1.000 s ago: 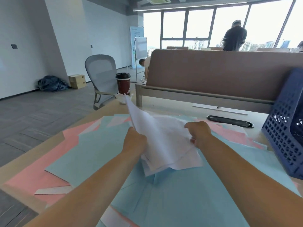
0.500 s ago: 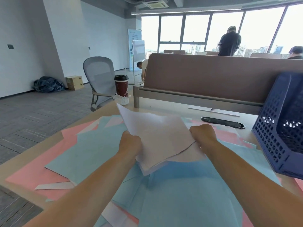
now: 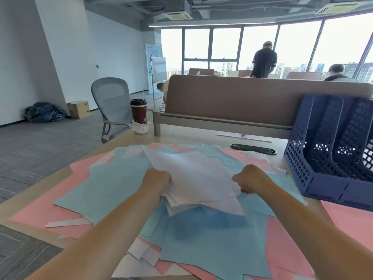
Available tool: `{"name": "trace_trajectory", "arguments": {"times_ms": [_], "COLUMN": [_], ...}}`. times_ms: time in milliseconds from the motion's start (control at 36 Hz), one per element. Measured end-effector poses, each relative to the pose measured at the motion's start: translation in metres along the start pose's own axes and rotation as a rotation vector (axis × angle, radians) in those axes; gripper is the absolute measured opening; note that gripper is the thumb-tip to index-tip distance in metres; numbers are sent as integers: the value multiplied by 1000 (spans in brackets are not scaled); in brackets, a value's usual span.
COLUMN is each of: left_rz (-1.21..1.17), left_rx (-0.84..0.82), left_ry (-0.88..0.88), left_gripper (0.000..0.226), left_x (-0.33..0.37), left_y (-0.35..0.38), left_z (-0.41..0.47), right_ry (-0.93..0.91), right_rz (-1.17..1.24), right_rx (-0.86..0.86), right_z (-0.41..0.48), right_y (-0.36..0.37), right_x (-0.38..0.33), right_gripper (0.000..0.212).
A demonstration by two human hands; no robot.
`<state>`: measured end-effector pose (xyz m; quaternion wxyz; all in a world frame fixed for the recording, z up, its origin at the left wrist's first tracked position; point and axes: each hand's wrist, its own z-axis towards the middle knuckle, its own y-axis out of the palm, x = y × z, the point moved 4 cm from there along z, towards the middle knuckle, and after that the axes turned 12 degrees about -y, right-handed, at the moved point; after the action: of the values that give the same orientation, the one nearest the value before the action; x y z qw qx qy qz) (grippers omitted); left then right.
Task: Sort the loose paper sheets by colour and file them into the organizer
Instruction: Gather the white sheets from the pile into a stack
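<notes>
Desk of pale wood, covered nearly edge to edge with loose paper: blue sheets uppermost across the middle, pink sheets showing from under them at left, far side and right. Far left on the desk, red coffee cup with black lid, upright, crumpled white wrapper just beside its foot. Behind the cup, grey mesh chair off the desk's corner. Along the far side, brown partition on a grey rail, blocking much of the room beyond; black oval cable port set in the desktop just in front of it. At right, dark blue organizer of perforated plastic, dividers upright, pink paper showing just near of its base; apart from both hands, only flat blue and pink sheets between. Farther off: cardboard box and dark bundle by the left wall, whiteboard, standing person at the windows, seated person at far right.

White sheets gathered in an uneven stack at mid-desk, above the blue layer, corners fanned out, near edge raised a little with shadow beneath. Left hand clenched round the stack's left edge, fingertips hidden under the paper. Right hand clenched on the right edge, fingers curled and gripping it. Stack spanning the gap between the two fists, forearms reaching in from the near side.
</notes>
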<state>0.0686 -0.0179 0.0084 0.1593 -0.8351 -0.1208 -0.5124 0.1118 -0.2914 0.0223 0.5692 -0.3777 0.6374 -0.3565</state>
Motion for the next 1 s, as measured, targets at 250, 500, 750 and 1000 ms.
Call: {"name": "trace_trajectory", "arguments": {"times_ms": [250, 500, 750, 1000], "left_rz": [74, -45, -79, 84], "left_rx": [15, -20, -54, -14], "left_ry": [16, -69, -134, -54], "left_gripper": [27, 24, 40, 12], "left_x": [1, -2, 3, 6], "left_y": [16, 23, 29, 39], "left_z": [3, 18, 26, 28], "right_ry": [-104, -49, -55, -101], "right_rz": [-75, -27, -12, -12], "right_rx": [70, 134, 57, 17], "right_z": [42, 56, 65, 61], "right_y": [22, 23, 23, 27], "right_x": [-1, -10, -10, -10], "right_gripper": [35, 23, 35, 44]}}
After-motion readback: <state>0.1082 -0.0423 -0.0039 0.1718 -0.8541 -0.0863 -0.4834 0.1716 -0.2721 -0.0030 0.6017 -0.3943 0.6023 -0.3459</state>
